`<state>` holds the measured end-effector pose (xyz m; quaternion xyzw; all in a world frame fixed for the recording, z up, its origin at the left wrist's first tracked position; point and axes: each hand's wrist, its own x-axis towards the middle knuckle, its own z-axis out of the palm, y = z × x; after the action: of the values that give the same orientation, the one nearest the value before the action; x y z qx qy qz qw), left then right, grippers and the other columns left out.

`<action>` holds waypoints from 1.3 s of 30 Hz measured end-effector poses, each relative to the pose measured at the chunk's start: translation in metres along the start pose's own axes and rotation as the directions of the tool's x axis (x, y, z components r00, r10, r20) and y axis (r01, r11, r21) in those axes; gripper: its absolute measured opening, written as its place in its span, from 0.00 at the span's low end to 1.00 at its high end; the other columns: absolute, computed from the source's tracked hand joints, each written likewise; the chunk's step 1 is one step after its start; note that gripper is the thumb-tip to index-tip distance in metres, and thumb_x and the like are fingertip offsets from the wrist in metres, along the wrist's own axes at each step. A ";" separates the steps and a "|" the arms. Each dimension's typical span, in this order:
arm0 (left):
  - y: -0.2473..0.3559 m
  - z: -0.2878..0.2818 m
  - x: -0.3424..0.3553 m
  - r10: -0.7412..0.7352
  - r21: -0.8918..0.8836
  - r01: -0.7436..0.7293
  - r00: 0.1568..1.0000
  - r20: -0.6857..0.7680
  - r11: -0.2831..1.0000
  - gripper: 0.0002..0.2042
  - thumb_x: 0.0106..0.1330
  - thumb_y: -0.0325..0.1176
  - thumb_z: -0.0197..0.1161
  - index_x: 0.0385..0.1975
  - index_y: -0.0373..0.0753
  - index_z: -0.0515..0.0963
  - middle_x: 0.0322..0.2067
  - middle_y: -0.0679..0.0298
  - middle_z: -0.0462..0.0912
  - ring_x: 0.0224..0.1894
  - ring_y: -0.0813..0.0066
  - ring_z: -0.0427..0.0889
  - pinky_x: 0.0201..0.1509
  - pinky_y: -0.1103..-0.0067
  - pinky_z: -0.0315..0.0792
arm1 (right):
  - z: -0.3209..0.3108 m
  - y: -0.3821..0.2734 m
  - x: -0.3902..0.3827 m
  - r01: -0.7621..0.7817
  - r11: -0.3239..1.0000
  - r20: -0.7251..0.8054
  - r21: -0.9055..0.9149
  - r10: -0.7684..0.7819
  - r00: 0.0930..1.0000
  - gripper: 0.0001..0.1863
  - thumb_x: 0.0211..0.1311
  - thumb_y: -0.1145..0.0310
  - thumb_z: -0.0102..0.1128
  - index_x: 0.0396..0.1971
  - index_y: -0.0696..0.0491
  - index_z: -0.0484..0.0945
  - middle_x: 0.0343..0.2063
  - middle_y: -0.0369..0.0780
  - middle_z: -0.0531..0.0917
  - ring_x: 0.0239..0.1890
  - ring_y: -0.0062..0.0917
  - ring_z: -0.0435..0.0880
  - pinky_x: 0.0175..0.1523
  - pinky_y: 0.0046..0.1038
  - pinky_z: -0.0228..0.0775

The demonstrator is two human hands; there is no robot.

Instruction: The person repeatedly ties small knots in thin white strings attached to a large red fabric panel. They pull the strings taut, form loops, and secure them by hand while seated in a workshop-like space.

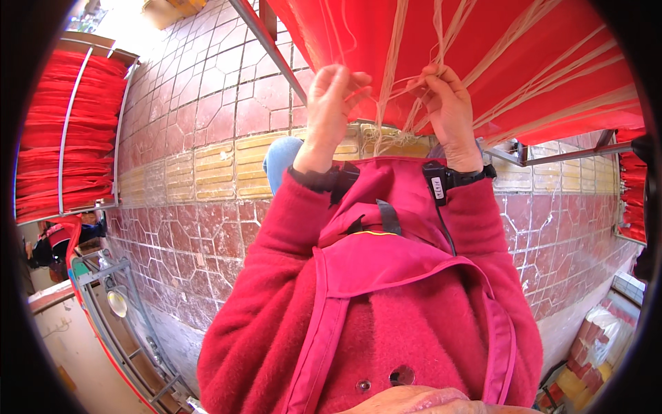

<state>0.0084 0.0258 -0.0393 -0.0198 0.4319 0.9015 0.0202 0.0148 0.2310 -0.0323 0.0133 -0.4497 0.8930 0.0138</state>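
Red cloth: the wide sheet [372, 34] is spreading out in front of the person, a slanting metal bar [263, 45] running beside its left edge.
Pale threads: several bundles [391, 62] are fanning across the cloth toward its near edge, the closest one hanging between the two hands, its frayed tuft dangling past that edge.
Left hand: this one [326, 114] is hovering over the cloth's near left corner, just left of the closest bundle, its fingers bending and standing slightly apart; from here I can't tell whether they are gripping a strand.
Right hand: this one [449, 117] is pinching thin strands between thumb and forefinger, over the near edge, just right of that same bundle.
Strand between: a fine line of thread is crossing the gap between the fingertips.
Wrists: dark bands are circling both, below them the red sleeves [276, 241].
Floor: patterned tiles [207, 103] are stretching underneath.
Far left: a metal-framed rack is carrying stacked red material [72, 131].
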 end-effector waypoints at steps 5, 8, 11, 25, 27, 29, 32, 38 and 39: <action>0.031 -0.027 0.012 0.182 -0.099 -0.203 0.965 -0.189 0.974 0.02 0.71 0.31 0.56 0.37 0.42 0.71 0.27 0.65 0.77 0.25 0.76 0.77 0.30 0.76 0.76 | -0.016 -0.009 0.005 0.107 0.990 -0.019 0.090 -0.106 0.994 0.09 0.65 0.79 0.45 0.40 0.58 0.75 0.32 0.40 0.81 0.40 0.33 0.83 0.53 0.40 0.76; 0.057 -0.053 0.016 0.306 -0.019 -0.329 0.895 -0.324 0.944 0.02 0.71 0.31 0.55 0.39 0.42 0.73 0.28 0.66 0.78 0.25 0.80 0.74 0.28 0.81 0.70 | -0.027 -0.018 0.011 0.191 0.970 -0.149 0.148 -0.169 0.974 0.08 0.63 0.79 0.46 0.39 0.58 0.74 0.28 0.40 0.80 0.34 0.33 0.82 0.47 0.39 0.77; 0.084 -0.075 0.018 0.424 0.048 -0.454 0.783 -0.455 0.890 0.03 0.71 0.31 0.53 0.39 0.41 0.71 0.27 0.67 0.75 0.22 0.84 0.69 0.22 0.86 0.63 | -0.040 -0.034 0.020 0.275 0.932 -0.166 0.237 -0.240 0.956 0.07 0.62 0.77 0.48 0.38 0.58 0.73 0.27 0.40 0.79 0.28 0.30 0.78 0.38 0.34 0.74; 0.120 -0.120 0.008 0.580 0.230 -0.566 0.578 -0.573 0.791 0.04 0.72 0.32 0.53 0.38 0.40 0.70 0.29 0.66 0.75 0.21 0.84 0.67 0.21 0.86 0.62 | -0.059 -0.063 0.030 0.367 0.930 -0.330 0.023 -0.339 0.881 0.08 0.64 0.75 0.52 0.41 0.57 0.75 0.27 0.39 0.81 0.24 0.22 0.76 0.28 0.24 0.66; 0.115 -0.114 0.011 0.554 0.247 -0.507 0.648 -0.522 0.826 0.04 0.72 0.32 0.54 0.38 0.40 0.70 0.29 0.65 0.76 0.20 0.85 0.68 0.21 0.86 0.62 | -0.051 -0.057 0.032 0.308 0.951 -0.301 0.006 -0.292 0.908 0.08 0.64 0.75 0.54 0.42 0.57 0.76 0.28 0.40 0.81 0.23 0.21 0.76 0.27 0.23 0.66; 0.100 -0.105 0.015 0.478 0.254 -0.406 0.764 -0.433 0.878 0.04 0.72 0.32 0.54 0.37 0.40 0.70 0.29 0.65 0.77 0.20 0.85 0.68 0.20 0.87 0.63 | -0.039 -0.036 0.029 0.181 0.983 -0.158 0.000 -0.179 0.971 0.09 0.64 0.75 0.56 0.43 0.57 0.76 0.29 0.40 0.82 0.23 0.20 0.76 0.27 0.21 0.67; 0.117 -0.109 0.012 0.607 0.312 -0.523 0.643 -0.467 0.793 0.04 0.71 0.33 0.55 0.36 0.41 0.70 0.30 0.65 0.77 0.19 0.85 0.66 0.20 0.87 0.61 | -0.036 -0.041 0.033 0.293 0.956 -0.245 -0.035 -0.292 0.925 0.08 0.64 0.77 0.57 0.42 0.57 0.77 0.29 0.40 0.82 0.23 0.18 0.75 0.25 0.18 0.65; 0.187 -0.123 -0.006 0.763 0.368 -0.741 0.294 -0.576 0.562 0.04 0.72 0.32 0.55 0.36 0.40 0.70 0.28 0.66 0.76 0.18 0.87 0.63 0.18 0.87 0.56 | -0.046 -0.066 0.032 0.359 0.916 -0.319 -0.180 -0.400 0.859 0.08 0.62 0.77 0.59 0.41 0.57 0.78 0.27 0.38 0.82 0.21 0.14 0.72 0.22 0.15 0.58; 0.184 -0.119 -0.005 0.741 0.346 -0.703 0.384 -0.551 0.621 0.04 0.71 0.32 0.55 0.35 0.40 0.70 0.27 0.67 0.75 0.18 0.87 0.63 0.18 0.87 0.56 | -0.043 -0.058 0.030 0.276 0.925 -0.392 -0.260 -0.362 0.846 0.08 0.62 0.77 0.59 0.42 0.57 0.78 0.27 0.37 0.82 0.21 0.13 0.71 0.22 0.15 0.57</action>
<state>0.0060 -0.1824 0.0301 -0.1397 0.3995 0.7396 -0.5233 -0.0137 0.3001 -0.0105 -0.1116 -0.5114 0.8104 0.2633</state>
